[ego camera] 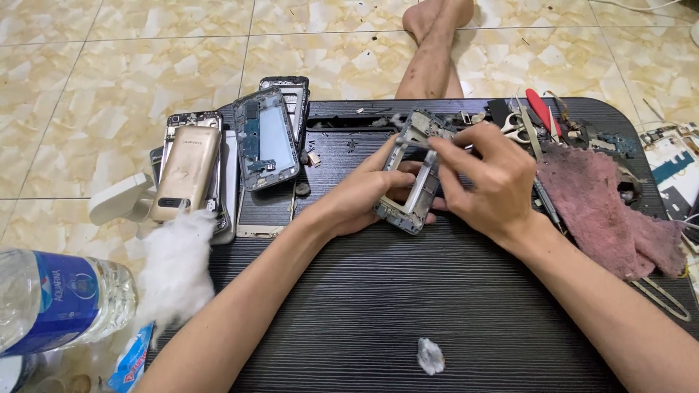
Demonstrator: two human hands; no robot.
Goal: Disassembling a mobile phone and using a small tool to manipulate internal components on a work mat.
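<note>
My left hand [364, 195] holds a bare grey phone middle frame [413, 191] tilted up over a low black ribbed table [378, 306]. My right hand [484, 178] pinches the frame's top right edge with fingertips; whether a small tool or part sits between those fingers is too small to tell. The frame is an open metal chassis with its centre cut out. Both forearms reach in from the bottom of the view.
Several opened phones and a gold back cover [186, 171] are stacked at the table's left. A cotton wad [175, 273], a water bottle [58, 302], a pink rag [604, 211], red-handled tools [540, 110] and scissors lie around. A small cotton scrap [429, 356] lies near the front. A bare leg [433, 51] rests beyond the table.
</note>
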